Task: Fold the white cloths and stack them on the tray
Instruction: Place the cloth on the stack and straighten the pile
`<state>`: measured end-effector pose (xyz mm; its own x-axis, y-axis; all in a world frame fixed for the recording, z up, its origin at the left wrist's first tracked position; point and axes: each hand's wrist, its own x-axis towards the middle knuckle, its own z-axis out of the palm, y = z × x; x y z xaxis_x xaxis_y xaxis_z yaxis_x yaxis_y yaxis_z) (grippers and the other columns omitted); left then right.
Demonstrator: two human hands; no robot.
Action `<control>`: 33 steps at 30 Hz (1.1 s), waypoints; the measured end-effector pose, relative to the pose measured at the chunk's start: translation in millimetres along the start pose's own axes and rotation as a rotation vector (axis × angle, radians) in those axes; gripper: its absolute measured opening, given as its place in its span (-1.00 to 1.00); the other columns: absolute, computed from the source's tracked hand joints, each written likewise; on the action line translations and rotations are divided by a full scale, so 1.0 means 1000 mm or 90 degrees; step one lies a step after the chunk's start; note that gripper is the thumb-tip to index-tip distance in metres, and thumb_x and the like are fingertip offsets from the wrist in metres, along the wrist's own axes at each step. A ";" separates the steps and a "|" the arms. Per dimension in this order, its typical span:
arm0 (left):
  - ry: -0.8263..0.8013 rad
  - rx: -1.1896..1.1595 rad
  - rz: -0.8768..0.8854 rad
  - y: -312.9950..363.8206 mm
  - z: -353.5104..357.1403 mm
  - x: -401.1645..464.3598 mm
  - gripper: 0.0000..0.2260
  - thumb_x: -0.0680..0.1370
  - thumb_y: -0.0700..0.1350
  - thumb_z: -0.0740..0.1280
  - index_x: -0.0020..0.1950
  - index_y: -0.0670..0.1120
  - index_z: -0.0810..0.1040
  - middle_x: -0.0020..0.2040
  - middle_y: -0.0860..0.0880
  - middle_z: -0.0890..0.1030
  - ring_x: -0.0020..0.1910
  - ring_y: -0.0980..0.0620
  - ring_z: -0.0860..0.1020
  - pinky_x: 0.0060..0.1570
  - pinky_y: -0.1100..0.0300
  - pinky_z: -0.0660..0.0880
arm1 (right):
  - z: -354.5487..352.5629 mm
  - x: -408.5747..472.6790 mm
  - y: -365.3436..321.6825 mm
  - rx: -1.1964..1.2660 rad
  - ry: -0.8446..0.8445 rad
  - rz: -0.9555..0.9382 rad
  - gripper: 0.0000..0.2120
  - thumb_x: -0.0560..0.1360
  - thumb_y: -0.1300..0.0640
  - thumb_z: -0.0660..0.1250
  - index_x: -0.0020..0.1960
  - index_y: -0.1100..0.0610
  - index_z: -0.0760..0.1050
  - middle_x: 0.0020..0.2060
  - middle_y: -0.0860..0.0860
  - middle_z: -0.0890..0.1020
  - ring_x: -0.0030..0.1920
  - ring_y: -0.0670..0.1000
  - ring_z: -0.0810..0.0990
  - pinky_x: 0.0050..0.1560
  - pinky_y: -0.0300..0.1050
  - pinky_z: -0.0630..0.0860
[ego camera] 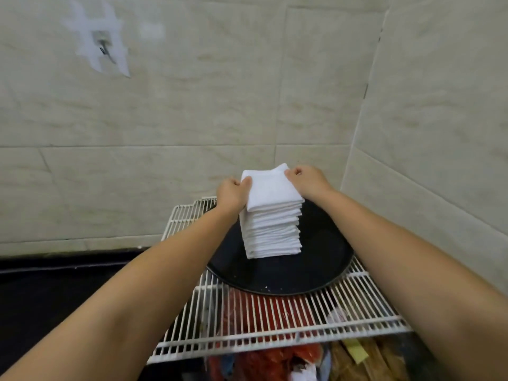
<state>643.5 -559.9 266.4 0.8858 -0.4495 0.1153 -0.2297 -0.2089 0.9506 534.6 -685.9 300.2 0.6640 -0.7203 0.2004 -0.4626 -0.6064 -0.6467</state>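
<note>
So I've got both hands up on the tall stack of folded white cloths (pixel 270 229), which sits a bit left of centre on the round black metal tray (pixel 324 259). My left hand (pixel 232 195) is at the left edge of the top folded white cloth (pixel 270 189), fingers (pixel 245 183) curled and pinching that edge. My right hand (pixel 309 180) does the same at the far right corner, thumb and fingers nipping the fabric. Holding it at two opposite sides like this is my way of keeping the fold from popping open while I square it over the ones below, I'd say. The pile is already pretty high and leans a touch, with the top cloth overhanging at the right, so it probably needs a nudge to line up.

The tray rests on a white wire rack shelf (pixel 275 323), pushed into the corner of the beige tiled wall (pixel 192 105), which is likely why I'm reaching so far forward. Under the rack there's some red netting or bagged stuff (pixel 264 361), too blurry to identify. To the left is a dark counter (pixel 55 284).

As for labels or writing: nothing readable anywhere. There's a small metal hook (pixel 105 50) with whitish patches round it on the wall, no text.
</note>
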 end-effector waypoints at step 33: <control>-0.194 -0.307 -0.313 -0.035 0.018 -0.038 -0.35 0.54 0.38 -0.07 0.21 -0.04 0.56 0.06 -0.10 0.64 0.02 -0.10 0.61 0.02 -0.01 0.54 | 0.057 -0.045 0.058 0.602 -0.187 0.197 -0.47 0.61 -0.22 -0.10 -0.07 0.03 0.56 -0.18 -0.01 0.66 -0.15 -0.03 0.63 -0.08 -0.09 0.56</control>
<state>610.8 -551.1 223.5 0.6736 -0.6380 -0.3731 0.4275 -0.0755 0.9009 511.3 -669.0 212.1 0.7700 -0.6126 -0.1784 -0.0715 0.1950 -0.9782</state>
